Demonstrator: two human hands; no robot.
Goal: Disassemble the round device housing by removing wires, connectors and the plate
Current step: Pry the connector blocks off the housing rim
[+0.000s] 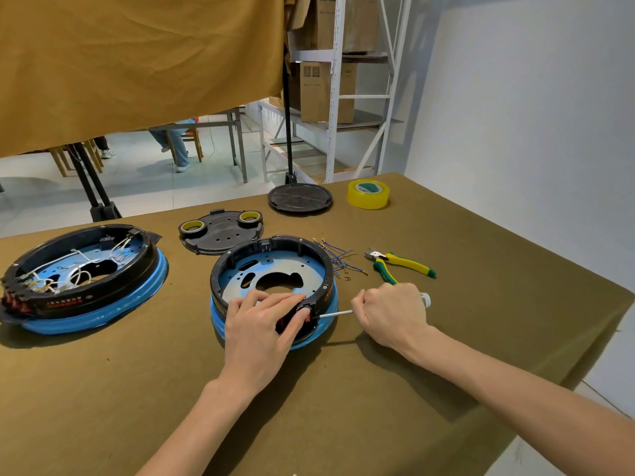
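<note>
Seen from above, looking down at two bare hands on an olive-covered desk.

Left hand laid over the near rim of the round device housing, fingers curled around a black-and-red connector block on the outer wall. Right hand closed in a fist around a screwdriver, shaft pointing leftward, tip touching the block just beside the left fingertips.

Step in hand, as a judgement: prying or unscrewing the last connector. Housing interior already bare of wires; grey plate still seated inside. Next move likely calls for steady pressure from the left hand while levering gently, to avoid a slip toward the fingers.

Counted:
- Two housings: one under the left hand; a second housing well to the left of it, still full of white wires.
- One pile of loose blue wires just beyond the right hand.
- One pair of yellow-green pliers beyond the right hand, near the wires.
- One black cover panel beyond the left hand.
- One round black disc farther off.
- One roll of yellow tape beside the disc.
</note>
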